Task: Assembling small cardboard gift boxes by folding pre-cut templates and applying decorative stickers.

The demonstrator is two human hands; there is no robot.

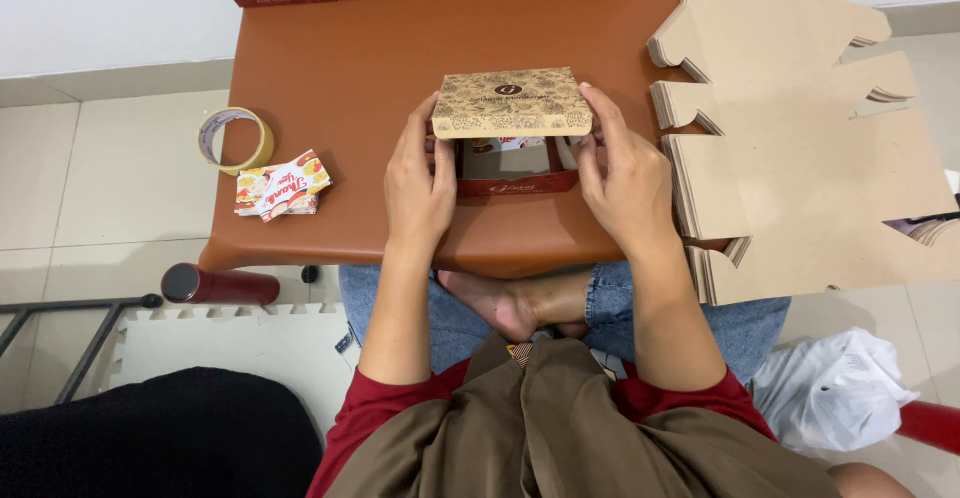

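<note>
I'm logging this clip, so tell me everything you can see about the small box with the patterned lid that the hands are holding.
The small box sits near the front edge of the brown table. It looks like cardboard: a shallow red base under a tan lid printed with a dark ornamental pattern and a round dark emblem. The lid lies pushed back, leaving the front open, with something white and red inside. The left hand grips its left side and the right hand its right, fingers at the lid edges.

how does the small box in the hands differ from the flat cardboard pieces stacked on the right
The small patterned kraft box is folded into shape, red inside, and held by both hands; the plain brown cardboard blanks lie flat, unfolded, stacked and untouched. The box carries a printed pattern; the blanks are bare. Both rest on the brown table.
</note>
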